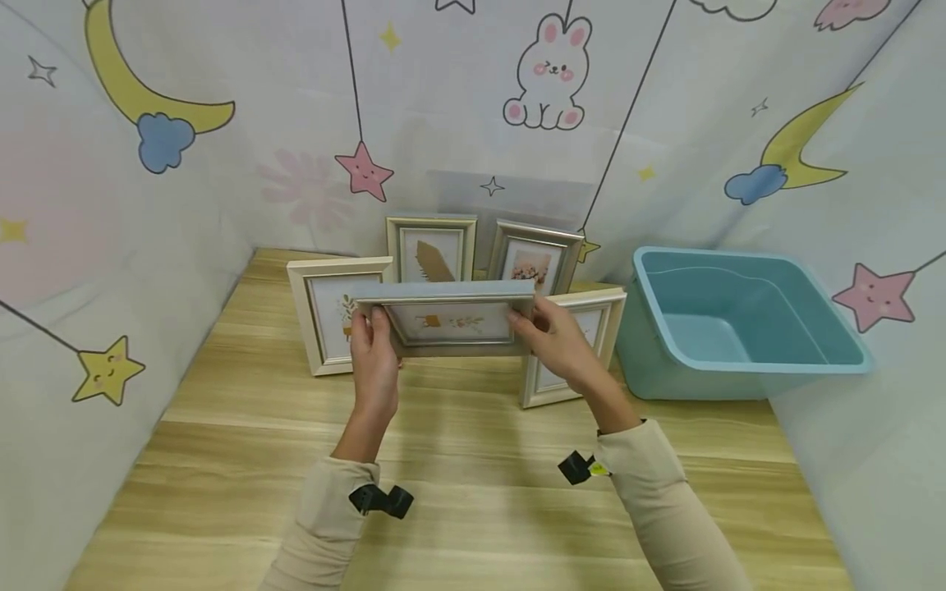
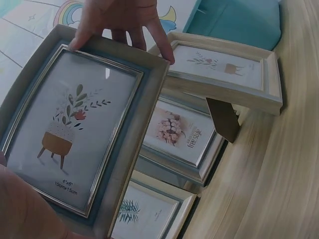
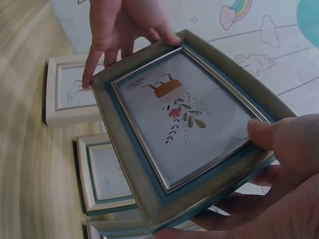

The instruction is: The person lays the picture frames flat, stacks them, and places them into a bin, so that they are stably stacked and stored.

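From the head camera, the left hand [image 1: 374,355] and the right hand [image 1: 556,341] held a grey-blue rectangular picture frame with a potted-plant print [image 1: 447,322] by its two short ends, lifted clear of the pale wooden tabletop [image 1: 458,484] and turned on its side. Each hand's fingers and thumb were curled over an end of the frame. Behind it stood four more frames: a cream-white frame on the left [image 1: 328,310], a silver-edged frame with a brown leaf print [image 1: 432,249], a silver frame with a flower photo [image 1: 534,257] and a white frame on the right [image 1: 584,349], partly hidden by the right hand. A light-blue plastic tub [image 1: 739,324] sat at the right, near the white frame. Cartoon-printed fabric walls [image 1: 458,107] enclosed the tabletop.

From the left wrist camera, the grey-blue frame [image 2: 82,132] filled the left half, the right hand [image 2: 122,17] gripping its far end with fingertips over the rim; the left hand [image 2: 22,209] showed only at the bottom corner. The flower-photo frame [image 2: 179,134] lay beyond.

From the right wrist camera, the right hand [image 3: 276,179] pinched the near end of the frame [image 3: 187,127], thumb on the front, while the left hand [image 3: 124,25] gripped the far end.
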Tool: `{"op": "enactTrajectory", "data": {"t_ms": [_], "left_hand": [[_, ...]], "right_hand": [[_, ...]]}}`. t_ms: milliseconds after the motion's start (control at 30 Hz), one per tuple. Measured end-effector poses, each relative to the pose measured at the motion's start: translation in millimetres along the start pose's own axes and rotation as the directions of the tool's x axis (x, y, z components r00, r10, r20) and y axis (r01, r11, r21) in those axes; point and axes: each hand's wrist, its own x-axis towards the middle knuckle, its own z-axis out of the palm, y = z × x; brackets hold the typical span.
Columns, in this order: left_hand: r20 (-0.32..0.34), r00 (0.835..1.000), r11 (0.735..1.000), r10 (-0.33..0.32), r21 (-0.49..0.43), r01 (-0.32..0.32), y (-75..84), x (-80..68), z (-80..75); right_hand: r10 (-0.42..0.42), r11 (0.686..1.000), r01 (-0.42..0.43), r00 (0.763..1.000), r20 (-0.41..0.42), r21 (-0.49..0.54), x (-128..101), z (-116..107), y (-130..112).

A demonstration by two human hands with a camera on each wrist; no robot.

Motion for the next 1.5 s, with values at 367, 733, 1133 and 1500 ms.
{"op": "enactTrajectory", "data": {"t_ms": [367, 733, 1133, 1500], "left_hand": [[0.025, 0.996, 0.993, 0.088, 0.076, -0.090, -0.8, -1.0, -2.6], [0.142, 0.974, 0.973, 0.178, 0.122, -0.196, -0.3, 0.0, -7.2], [0.631, 0.722, 0.925, 0.283, 0.020, -0.380, 26.0, 26.6, -32.1], [0.918, 0.336, 0.920, 0.209, -0.069, -0.385, 52.2, 61.8, -30.3]], "right_hand": [[-0.013, 0.997, 0.013, 1.000, -0.002, 0.076, 0, 4, 10], [0.002, 0.987, 0.005, 0.999, -0.041, 0.158, -10, 8, 29], [-0.134, 0.975, 0.169, 0.965, -0.226, 0.142, -29, 25, 54], [-0.297, 0.894, 0.373, 0.908, -0.294, 0.248, -44, 41, 73]]}}
